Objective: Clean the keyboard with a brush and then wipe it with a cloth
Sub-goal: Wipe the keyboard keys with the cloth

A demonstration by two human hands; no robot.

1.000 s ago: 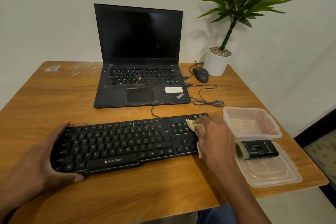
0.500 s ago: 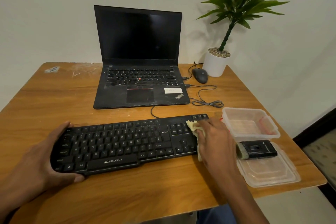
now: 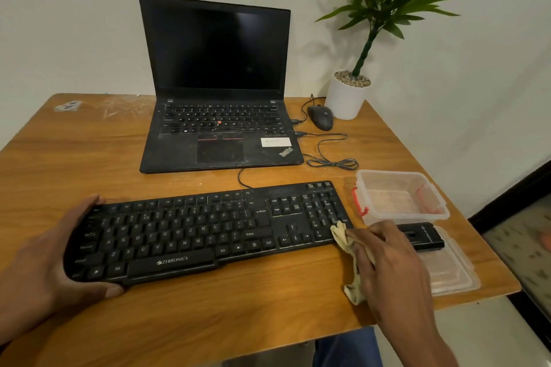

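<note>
Wooden tabletop (image 3: pixel 208 307) set against a pale wall (image 3: pixel 74 24); scuff marks at its far left corner. At the back, an open laptop (image 3: pixel 219 116) with a dark screen; to its right a mouse (image 3: pixel 320 117) with a coiled cable, and a potted plant (image 3: pixel 348 92) in a white pot. Right edge: clear plastic box (image 3: pixel 401 198) with red clips, and nearer, a clear lid (image 3: pixel 450 271) with the black brush (image 3: pixel 423 235) lying on it.

Black keyboard (image 3: pixel 202 229) lies across the near middle. Left hand (image 3: pixel 44 262) grips its left end, thumb at the front edge, fingers over the back edge. Right hand (image 3: pixel 387 262) clutches a crumpled pale cloth (image 3: pixel 347 253) just off the keyboard's near right corner; cloth tip touches that corner. The brush is just beyond the right hand's knuckles, partly hidden.
</note>
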